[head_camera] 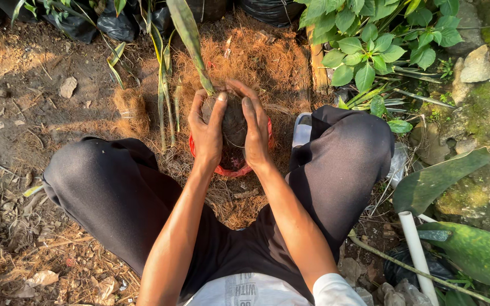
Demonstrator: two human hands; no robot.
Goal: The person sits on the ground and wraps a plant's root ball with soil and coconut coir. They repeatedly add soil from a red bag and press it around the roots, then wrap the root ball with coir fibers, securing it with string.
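My left hand and my right hand cup a dark, rounded soil root ball from both sides. A long green leaf rises from the top of the ball. The ball sits in or just above a small red pot between my knees; I cannot tell which. Brown coconut fibre is heaped behind the pot. I am squatting in black trousers.
Black plastic nursery bags line the far edge. A leafy green plant grows at the upper right, with stones beyond it. A white pipe and broad leaves lie at the lower right. Bare dirt lies to the left.
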